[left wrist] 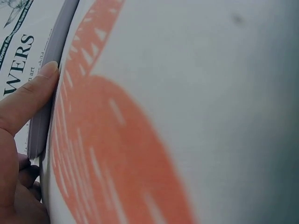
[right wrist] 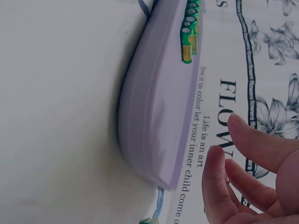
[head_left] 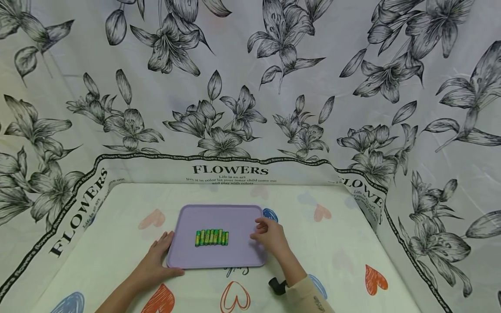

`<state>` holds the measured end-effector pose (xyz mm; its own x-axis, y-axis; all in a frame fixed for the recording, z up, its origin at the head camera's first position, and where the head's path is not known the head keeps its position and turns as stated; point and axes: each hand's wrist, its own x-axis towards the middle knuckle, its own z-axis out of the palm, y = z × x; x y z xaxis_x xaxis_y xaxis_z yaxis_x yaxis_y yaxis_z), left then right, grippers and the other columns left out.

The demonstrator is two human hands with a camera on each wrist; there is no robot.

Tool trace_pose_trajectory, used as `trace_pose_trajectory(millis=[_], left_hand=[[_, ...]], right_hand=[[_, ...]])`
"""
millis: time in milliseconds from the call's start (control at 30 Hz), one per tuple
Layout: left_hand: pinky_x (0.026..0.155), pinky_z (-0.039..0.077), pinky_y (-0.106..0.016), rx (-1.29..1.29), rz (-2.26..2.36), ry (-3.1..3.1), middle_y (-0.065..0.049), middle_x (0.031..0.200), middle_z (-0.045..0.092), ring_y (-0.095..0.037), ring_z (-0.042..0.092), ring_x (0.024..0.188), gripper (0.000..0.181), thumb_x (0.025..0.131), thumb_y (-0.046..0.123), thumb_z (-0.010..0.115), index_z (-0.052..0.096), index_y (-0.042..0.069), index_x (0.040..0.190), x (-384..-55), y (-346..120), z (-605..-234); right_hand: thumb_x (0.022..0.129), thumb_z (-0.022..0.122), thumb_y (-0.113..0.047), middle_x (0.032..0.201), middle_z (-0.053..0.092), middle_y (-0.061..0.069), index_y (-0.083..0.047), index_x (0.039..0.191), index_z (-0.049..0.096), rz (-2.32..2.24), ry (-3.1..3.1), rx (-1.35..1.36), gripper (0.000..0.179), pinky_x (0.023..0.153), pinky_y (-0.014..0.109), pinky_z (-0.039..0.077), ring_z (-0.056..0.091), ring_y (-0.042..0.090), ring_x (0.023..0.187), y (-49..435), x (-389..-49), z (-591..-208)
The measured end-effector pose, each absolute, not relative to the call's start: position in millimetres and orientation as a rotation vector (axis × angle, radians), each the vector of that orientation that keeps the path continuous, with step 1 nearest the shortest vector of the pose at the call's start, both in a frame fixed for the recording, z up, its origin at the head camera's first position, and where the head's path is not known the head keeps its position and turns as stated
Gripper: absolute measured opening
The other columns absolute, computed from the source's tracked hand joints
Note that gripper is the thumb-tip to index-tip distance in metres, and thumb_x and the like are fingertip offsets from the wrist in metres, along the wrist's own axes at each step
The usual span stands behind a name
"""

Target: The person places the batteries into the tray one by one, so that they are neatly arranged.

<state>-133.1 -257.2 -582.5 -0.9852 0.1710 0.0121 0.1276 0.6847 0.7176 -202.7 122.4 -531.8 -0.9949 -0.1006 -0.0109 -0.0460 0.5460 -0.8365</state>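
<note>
A lilac tray [head_left: 240, 237] lies on the table, and a row of several green-and-yellow batteries [head_left: 212, 237] lies side by side near its middle. My left hand [head_left: 156, 261] rests against the tray's near left corner. Its thumb lies along the front edge, and its fingers reach up the left side. Over the tray's right edge, my right hand [head_left: 270, 237] hovers with loosely bent fingers. In the right wrist view, thumb and fingertips [right wrist: 216, 158] stand apart with nothing visible between them. A small green item [right wrist: 149, 220] is cut off at that view's bottom edge; its kind is unclear.
The white tablecloth [head_left: 293, 204] is printed with hearts. A black object [head_left: 277, 286] shows beside the right sleeve [head_left: 307, 295]. Behind the table hangs a flower-printed curtain [head_left: 235, 78], which also runs along both sides.
</note>
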Motion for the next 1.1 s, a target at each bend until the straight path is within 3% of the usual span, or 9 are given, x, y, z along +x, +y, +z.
trace_pose_trajectory(millis=[100,233,333,633,1100], left_hand=[[0.129,-0.007,-0.037,0.254,1.193,2.831,-0.025,0.165,0.019,-0.047,0.011,0.153,0.128,0.065,0.055,0.088,0.021,0.002,0.16,-133,-258,-583],[0.127,0.002,-0.06,0.238,1.208,2.809,-0.025,0.166,0.018,-0.048,0.01,0.153,0.129,0.064,0.054,0.089,0.02,0.003,0.16,-133,-258,-582],[0.124,0.005,-0.065,0.227,1.21,2.797,-0.025,0.166,0.017,-0.048,0.009,0.153,0.129,0.064,0.054,0.089,0.02,0.003,0.161,-134,-257,-583],[0.126,0.002,-0.061,0.203,1.176,2.793,-0.024,0.167,0.016,-0.046,0.008,0.154,0.132,0.063,0.057,0.089,0.018,0.005,0.161,-137,-259,-586],[0.128,-0.003,-0.053,0.226,1.181,2.798,-0.023,0.167,0.016,-0.045,0.008,0.155,0.131,0.064,0.058,0.088,0.018,0.004,0.161,-137,-260,-586]], right_hand=[[0.077,0.086,-0.012,0.106,0.071,0.012,-0.001,0.125,0.067,-1.456,2.721,-0.122,0.052,0.074,0.03,0.061,0.069,0.016,0.09,127,-202,-532],[0.077,0.086,-0.011,0.106,0.072,0.013,0.001,0.126,0.066,-1.461,2.732,-0.146,0.054,0.074,0.031,0.062,0.07,0.018,0.09,136,-202,-531],[0.077,0.086,-0.01,0.105,0.072,0.015,0.003,0.125,0.066,-1.459,2.743,-0.158,0.054,0.075,0.03,0.062,0.072,0.019,0.089,142,-203,-531],[0.077,0.087,-0.01,0.102,0.071,0.011,-0.001,0.122,0.068,-1.438,2.785,-0.135,0.049,0.073,0.031,0.061,0.071,0.017,0.086,154,-205,-530],[0.079,0.084,-0.009,0.108,0.071,0.012,-0.003,0.129,0.066,-1.443,2.749,-0.039,0.053,0.073,0.032,0.061,0.07,0.019,0.092,174,-210,-532]])
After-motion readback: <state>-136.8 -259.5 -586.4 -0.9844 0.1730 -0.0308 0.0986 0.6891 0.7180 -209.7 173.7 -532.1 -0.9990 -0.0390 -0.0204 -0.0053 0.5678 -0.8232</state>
